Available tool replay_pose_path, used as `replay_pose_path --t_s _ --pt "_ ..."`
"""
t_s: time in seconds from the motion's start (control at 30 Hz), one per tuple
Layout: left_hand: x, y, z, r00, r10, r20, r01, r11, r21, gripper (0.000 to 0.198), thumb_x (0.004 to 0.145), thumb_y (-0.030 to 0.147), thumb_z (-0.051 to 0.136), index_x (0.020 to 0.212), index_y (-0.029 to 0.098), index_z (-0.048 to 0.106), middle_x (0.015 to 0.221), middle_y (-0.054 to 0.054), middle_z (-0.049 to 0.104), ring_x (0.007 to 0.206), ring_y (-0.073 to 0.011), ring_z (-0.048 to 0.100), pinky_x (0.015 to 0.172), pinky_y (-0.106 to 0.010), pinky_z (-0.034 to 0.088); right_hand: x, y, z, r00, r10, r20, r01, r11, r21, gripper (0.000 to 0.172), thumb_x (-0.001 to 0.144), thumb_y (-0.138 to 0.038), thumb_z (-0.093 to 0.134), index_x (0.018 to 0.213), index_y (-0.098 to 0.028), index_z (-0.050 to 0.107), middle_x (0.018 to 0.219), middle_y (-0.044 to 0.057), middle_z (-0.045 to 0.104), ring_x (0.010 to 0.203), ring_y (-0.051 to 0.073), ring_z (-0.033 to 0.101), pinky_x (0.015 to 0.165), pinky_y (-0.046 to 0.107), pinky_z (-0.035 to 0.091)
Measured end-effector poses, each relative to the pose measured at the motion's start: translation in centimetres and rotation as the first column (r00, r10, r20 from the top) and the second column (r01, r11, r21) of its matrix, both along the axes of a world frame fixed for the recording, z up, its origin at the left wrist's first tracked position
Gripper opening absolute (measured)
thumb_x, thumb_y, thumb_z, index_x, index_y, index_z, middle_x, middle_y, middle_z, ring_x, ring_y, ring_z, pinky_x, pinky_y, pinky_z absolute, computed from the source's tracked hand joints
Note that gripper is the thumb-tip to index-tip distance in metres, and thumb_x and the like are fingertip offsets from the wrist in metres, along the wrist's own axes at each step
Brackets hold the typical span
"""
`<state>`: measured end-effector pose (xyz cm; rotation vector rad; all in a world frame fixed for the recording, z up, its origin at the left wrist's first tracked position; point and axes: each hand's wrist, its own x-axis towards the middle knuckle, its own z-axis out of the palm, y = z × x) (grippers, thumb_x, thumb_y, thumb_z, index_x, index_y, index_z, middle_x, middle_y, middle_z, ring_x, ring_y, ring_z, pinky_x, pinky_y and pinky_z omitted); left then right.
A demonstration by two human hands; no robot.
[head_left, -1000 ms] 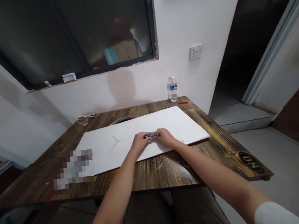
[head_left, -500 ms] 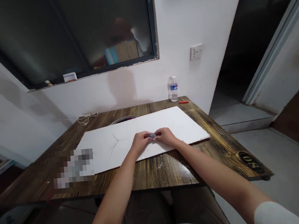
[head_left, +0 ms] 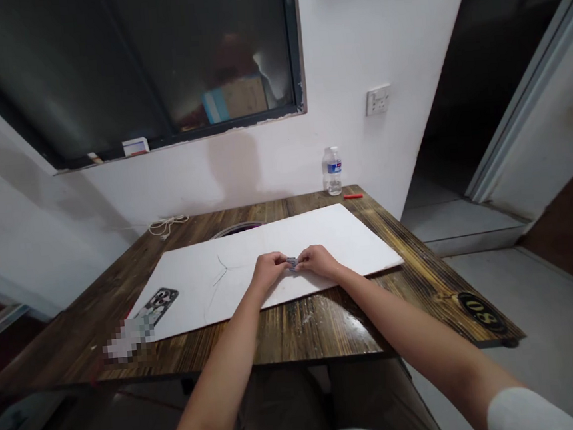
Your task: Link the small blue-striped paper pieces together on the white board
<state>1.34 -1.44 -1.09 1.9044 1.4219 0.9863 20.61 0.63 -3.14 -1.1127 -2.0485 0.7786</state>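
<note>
A small grey object (head_left: pixel 292 263) is pinched between my two hands, just above or on the white board (head_left: pixel 348 236); its kind is too small to make out. My left hand (head_left: pixel 270 268) grips it from the left, fingertips closed together. From the right, my right hand (head_left: pixel 317 262) pinches the other side with thumb and fingers. Thin dark lines (head_left: pixel 225 269) mark the board to the left of my hands. Farther left lies a dark, patterned flat item (head_left: pixel 161 303) that looks like a phone, partly covered by a blurred patch.
The board rests on a dark wooden table (head_left: pixel 307 333). At the back stand a water bottle (head_left: pixel 333 172) and a red pen-like stick (head_left: pixel 353 196). A white cable (head_left: pixel 167 225) lies at the back left. A round number plate (head_left: pixel 483 311) marks the right corner.
The grey object has turned slightly between my fingers and shows a different face. Both hands have stayed in nearly the same place.
</note>
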Motion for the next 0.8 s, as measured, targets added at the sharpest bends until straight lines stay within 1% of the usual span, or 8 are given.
replay_pose_path --t_s 0.07,0.17,0.23,0.33,0.4,0.5,0.7,0.8 --pt "0.01 0.01 -0.13 1.0 -0.007 0.029 0.007 1.0 -0.011 0.016 0.066 0.023 0.068 0.079 0.016 0.075 0.077 -0.004 0.074 0.073 -0.0183 0.065 0.068 -0.028 0.048 -0.01 -0.19 0.17 1.0 0.012 -0.012 -0.012 1.0 0.009 0.011 0.071 -0.03 0.075 0.074 -0.02 0.078 0.068 0.001 0.072 0.065 0.015 0.061 0.06 0.023 0.039" --pt "0.18 0.02 -0.28 0.998 0.01 0.061 -0.008 0.999 -0.034 0.03 0.063 0.022 0.072 0.092 0.015 0.076 0.079 -0.005 0.074 0.074 -0.0191 0.066 0.072 -0.03 0.05 -0.09 -0.41 0.29 1.0 0.01 -0.001 -0.01 1.0 0.022 0.013 0.068 -0.032 0.078 0.073 -0.021 0.077 0.066 0.0 0.071 0.064 0.014 0.06 0.06 0.023 0.038" --pt "0.29 0.07 -0.37 0.997 0.03 0.069 -0.027 0.998 -0.052 0.037 0.059 0.021 0.075 0.096 0.015 0.075 0.079 -0.005 0.074 0.075 -0.02 0.066 0.074 -0.032 0.05 -0.18 -0.47 0.23 1.0 -0.008 0.016 0.007 0.999 0.032 0.014 0.065 -0.033 0.079 0.072 -0.021 0.076 0.066 -0.001 0.07 0.064 0.014 0.059 0.059 0.023 0.037" --pt "0.3 0.25 -0.53 0.994 0.006 0.107 0.005 0.994 -0.106 0.032 0.058 0.021 0.075 0.089 0.015 0.076 0.082 -0.006 0.075 0.078 -0.0216 0.067 0.076 -0.033 0.05 -0.3 -0.46 0.0 0.999 -0.032 -0.002 0.032 0.999 0.036 0.017 0.064 -0.034 0.08 0.072 -0.021 0.074 0.067 -0.001 0.069 0.065 0.014 0.059 0.059 0.023 0.037" --pt "0.24 0.35 -0.63 0.99 -0.032 0.136 0.051 0.989 -0.139 0.028 0.058 0.023 0.075 0.085 0.014 0.077 0.082 -0.007 0.075 0.078 -0.0221 0.067 0.075 -0.033 0.05 -0.33 -0.47 -0.15 0.998 -0.035 -0.054 0.036 0.999 0.031 0.02 0.063 -0.033 0.081 0.076 -0.02 0.073 0.07 -0.002 0.07 0.066 0.014 0.059 0.06 0.023 0.038" --pt "0.22 0.3 -0.67 0.983 -0.062 0.174 0.092 0.982 -0.167 0.029 0.059 0.026 0.075 0.085 0.013 0.077 0.082 -0.009 0.075 0.076 -0.0221 0.067 0.073 -0.033 0.049 -0.35 -0.56 -0.26 0.992 -0.038 -0.122 0.042 0.999 0.031 0.024 0.062 -0.033 0.081 0.079 -0.02 0.071 0.071 -0.002 0.069 0.066 0.014 0.06 0.06 0.023 0.039" --pt "0.6 -0.28 -0.27 0.98 -0.085 0.177 0.115 0.98 -0.164 0.025 0.061 0.026 0.075 0.081 0.013 0.077 0.073 -0.006 0.073 0.074 -0.0219 0.066 0.07 -0.031 0.05 -0.61 -0.73 -0.48 0.996 -0.08 -0.046 0.085 0.989 0.118 0.024 0.063 -0.037 0.081 0.075 -0.02 0.068 0.072 -0.001 0.068 0.066 0.014 0.059 0.059 0.023 0.037" --pt "0.84 -0.48 0.05 0.981 -0.059 0.184 0.089 0.983 -0.163 0.028 0.058 0.025 0.077 0.084 0.014 0.078 0.079 -0.007 0.075 0.078 -0.0231 0.067 0.073 -0.033 0.05 -0.74 -0.77 -0.66 0.994 -0.096 -0.043 0.101 0.984 0.145 0.025 0.064 -0.037 0.08 0.076 -0.02 0.066 0.073 -0.002 0.067 0.066 0.014 0.058 0.059 0.023 0.037"
